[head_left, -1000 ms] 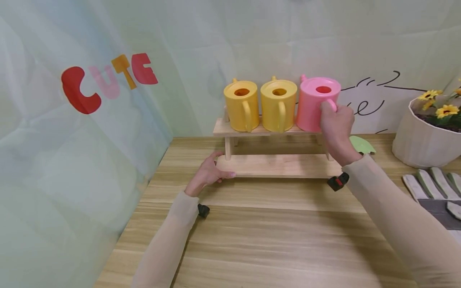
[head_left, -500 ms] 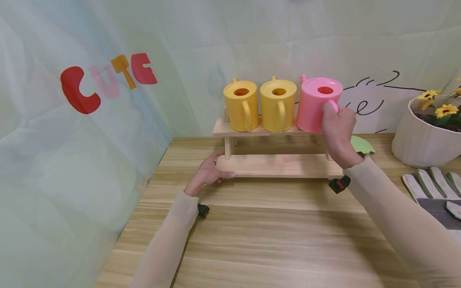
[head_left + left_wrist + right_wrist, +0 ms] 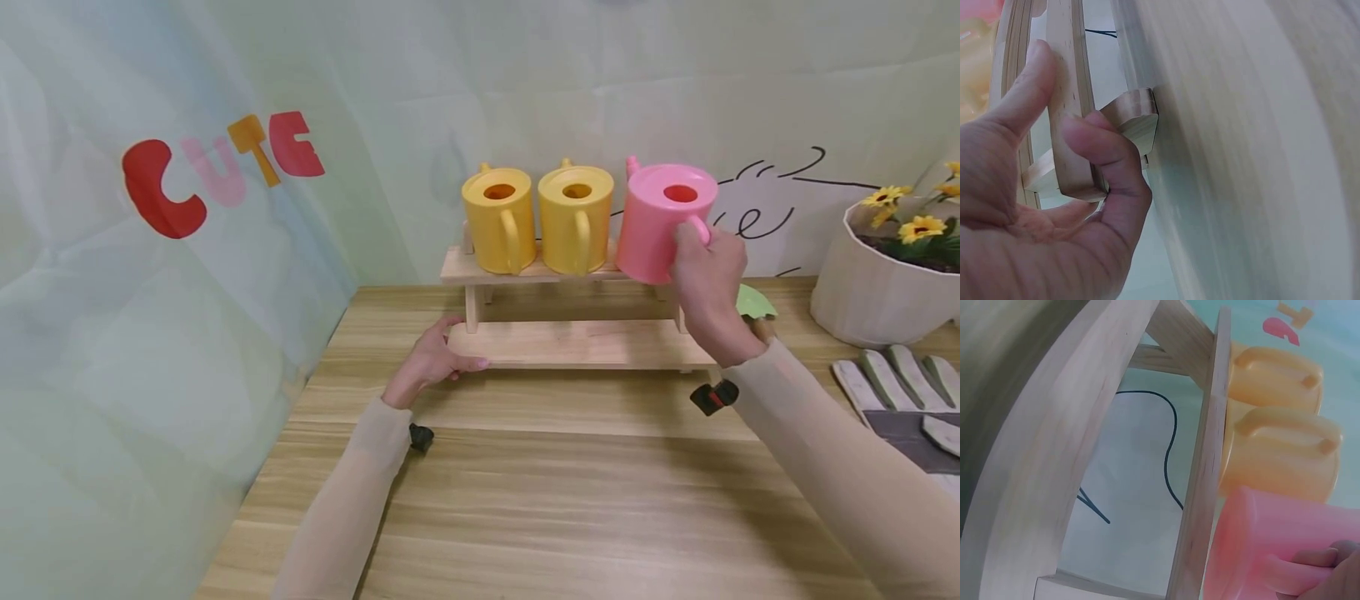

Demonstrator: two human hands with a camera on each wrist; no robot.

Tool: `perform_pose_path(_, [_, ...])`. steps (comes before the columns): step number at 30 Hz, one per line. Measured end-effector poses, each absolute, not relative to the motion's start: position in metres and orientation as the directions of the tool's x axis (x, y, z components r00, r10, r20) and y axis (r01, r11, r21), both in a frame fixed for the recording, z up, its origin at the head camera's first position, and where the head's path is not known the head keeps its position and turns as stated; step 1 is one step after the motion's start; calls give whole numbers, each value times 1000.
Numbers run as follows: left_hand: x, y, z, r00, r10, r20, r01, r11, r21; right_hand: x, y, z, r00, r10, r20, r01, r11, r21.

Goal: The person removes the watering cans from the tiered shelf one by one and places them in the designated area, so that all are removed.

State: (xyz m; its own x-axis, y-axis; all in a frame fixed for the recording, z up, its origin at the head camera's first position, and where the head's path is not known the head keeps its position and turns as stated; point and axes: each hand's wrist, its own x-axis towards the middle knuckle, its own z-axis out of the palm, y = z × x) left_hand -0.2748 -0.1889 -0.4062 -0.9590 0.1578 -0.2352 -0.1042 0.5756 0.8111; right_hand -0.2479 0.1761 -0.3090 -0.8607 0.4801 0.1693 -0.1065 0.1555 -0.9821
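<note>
From my seat, the biggest change is at the wooden shelf: the pink can that stood level on its top board a second ago is now tipped and drawn a little toward the right end, its base partly over the edge. My right hand has its fingers curled round the can's handle, and it sits slightly lower and further right than before. My left hand has not moved; thumb and fingers pinch the left end of the lower board, which the left wrist view confirms. The two yellow cans stand where they were, side by side on the top board. The shelf rests on a wooden table against a pale green backdrop with the letters CUTE. At right are a white flowerpot and gloves.
</note>
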Motion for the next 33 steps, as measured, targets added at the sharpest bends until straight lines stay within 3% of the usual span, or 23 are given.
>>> perform_pose_path(33, [-277,-189,-406,-954,156,-254,-123,572,811,-173,191,-330,-901,411,139,-106,103,-989])
